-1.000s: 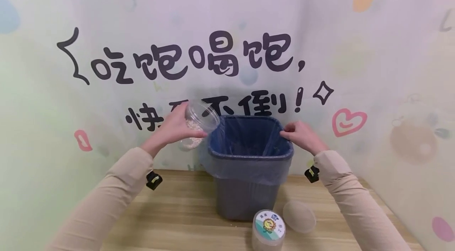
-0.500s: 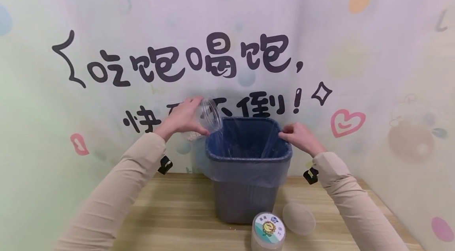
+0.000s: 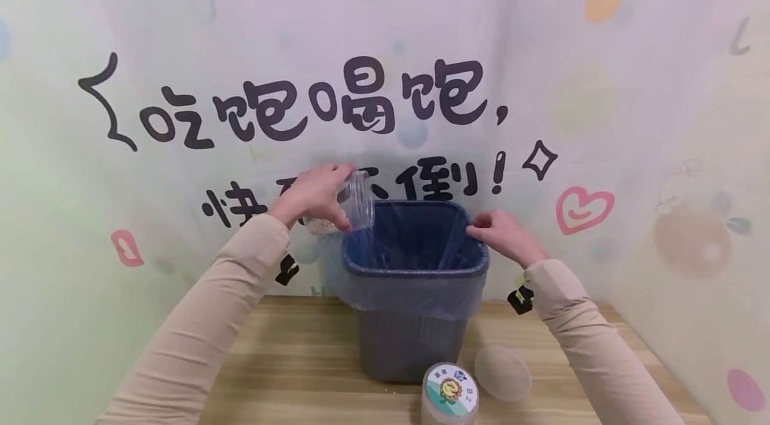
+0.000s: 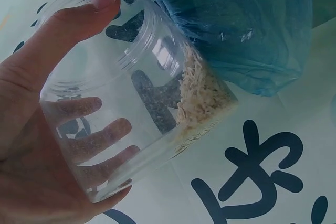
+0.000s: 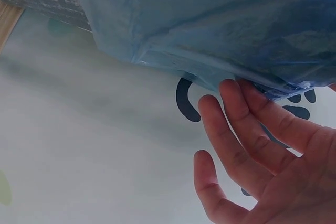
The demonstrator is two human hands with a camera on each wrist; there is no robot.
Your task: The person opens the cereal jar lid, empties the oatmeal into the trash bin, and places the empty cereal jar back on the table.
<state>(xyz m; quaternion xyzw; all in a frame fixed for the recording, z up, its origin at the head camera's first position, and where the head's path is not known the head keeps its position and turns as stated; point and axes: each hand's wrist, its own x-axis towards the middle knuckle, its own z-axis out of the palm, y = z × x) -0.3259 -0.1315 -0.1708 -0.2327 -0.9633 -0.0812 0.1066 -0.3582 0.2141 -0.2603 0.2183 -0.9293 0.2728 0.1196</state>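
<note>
In the head view my left hand (image 3: 311,198) grips a clear plastic jar (image 3: 362,203) by its side, tipped over with its uncovered mouth at the left rim of a trash can (image 3: 409,345). Pale, dry flakes (image 4: 202,95) lie gathered along the jar's lower wall in the left wrist view. A thin blue bag (image 3: 415,295) lines the can and folds down over its rim. My right hand (image 3: 502,232) pinches the can's right rim through that bag, thumb on the inner side. Its fingers (image 5: 252,140) show behind the bag in the right wrist view.
A second round jar with a sunflower label on its lid (image 3: 450,390) stands in front of the can. Beside it a clear round lid (image 3: 504,373) lies on the wooden table (image 3: 301,358). A printed cloth wall (image 3: 240,24) rises close behind the can.
My left hand has tipped the jar further and brought its mouth closer over the can's left edge. The right hand keeps its hold on the rim.
</note>
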